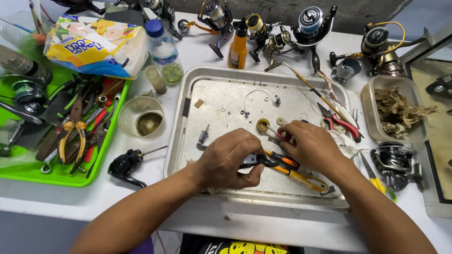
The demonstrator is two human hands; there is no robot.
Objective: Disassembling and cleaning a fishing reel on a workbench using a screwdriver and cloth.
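While both hands work over the near part of the metal tray [188, 101], the left hand [226, 160] is clenched on a small dark part and the right hand [313, 146] pinches an orange-handled tool [287, 162]: seemingly a disassembly step, calling next for steady, fine pressure. Farther in the tray lie a brass washer [262, 125] and wire bail [259, 94]; beyond the tray stand fishing reels [310, 23].

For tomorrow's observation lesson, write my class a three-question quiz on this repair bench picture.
1. True or false: the green plastic tray of hand tools lies on the person's right.
2. Both hands work over which container? A) dented metal baking tray B) clear plastic tub of dried scraps
3. What orange-and-black tool lies under the left hand and right hand?

Key: 1 false; 2 A; 3 an orange-handled screwdriver.
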